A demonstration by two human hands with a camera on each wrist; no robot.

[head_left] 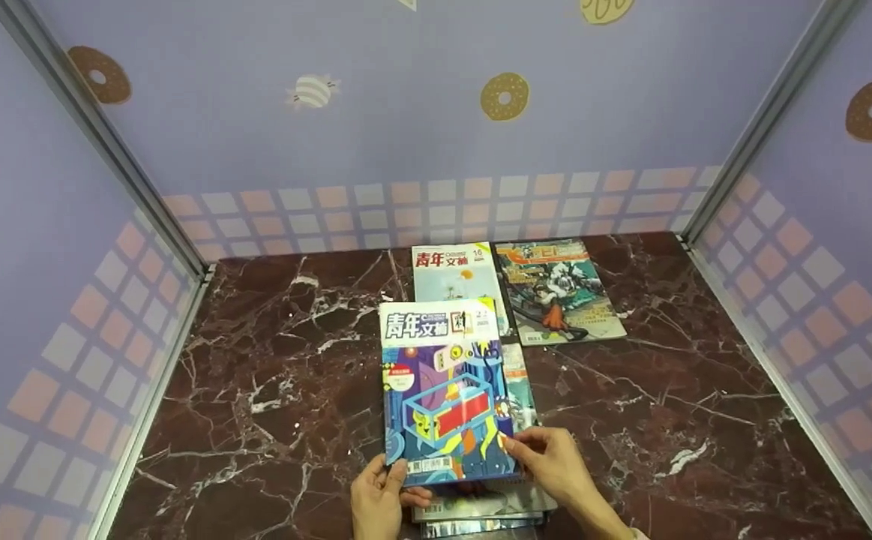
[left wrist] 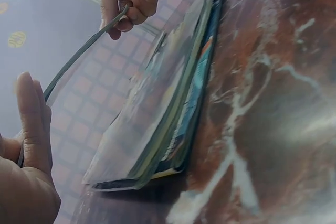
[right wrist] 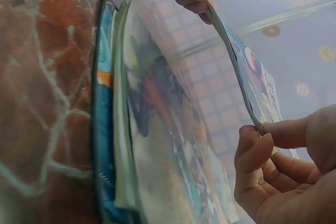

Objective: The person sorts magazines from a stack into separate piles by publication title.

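Observation:
A magazine with a white title band and a bright blue and purple cover is held raised above a small stack of magazines. My left hand grips its lower left corner, thumb on the cover and fingers underneath. At its lower right edge, my right hand pinches it between thumb and fingers. In the right wrist view the held magazine bends slightly and is apart from the stack. Most of the stack's top cover is hidden in the head view.
Behind the held magazine lies a pale magazine, partly covered from view. To its right is a dark, illustrated magazine. Patterned purple walls enclose the dark red marble tabletop at the back and both sides.

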